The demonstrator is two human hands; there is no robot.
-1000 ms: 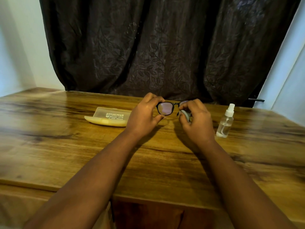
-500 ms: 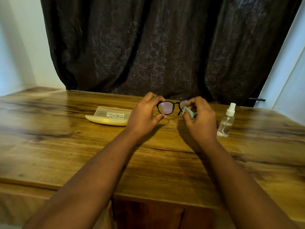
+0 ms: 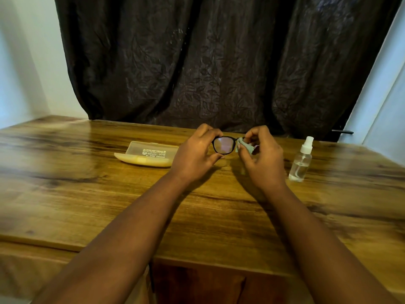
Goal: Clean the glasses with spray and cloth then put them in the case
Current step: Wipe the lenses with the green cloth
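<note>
Curtain (image 3: 219, 62): dark, leaf-patterned, creased; fills the 12 o'clock side behind the table, pale walls either side.
Table (image 3: 87, 194): wood-grain top, glossy, streaked dark; runs across the whole lower view, front edge toward 6 o'clock.
Left hand (image 3: 192, 156): held up over the table just left of centre; thumb and fingers curl round the left end of the glasses, thumb below the rim, fingers on top.
Right hand (image 3: 263, 159): just at 3 o'clock of the left hand; fingers and thumb pinch the cloth against the right lens. The hands are close together, one at each end of the frame.
Case (image 3: 146, 155): pale yellow, translucent, lying open on the table at 9 o'clock of the left hand; lid tipped back with dark print across it, print too small to read. Its right end passes behind the left hand.
Spray bottle (image 3: 300, 160): clear, small, white pump top, upright on the table at 3 o'clock of the right hand, near but apart from it; about a third full of clear liquid.
Glasses (image 3: 223, 145): black frame, squarish lenses, held off the table between the hands; left lens in plain sight, showing a pinkish reflection; right lens mostly covered by cloth and fingers.
Cloth (image 3: 244, 147): grey-green, bunched, folded over the right lens next to the bridge.
</note>
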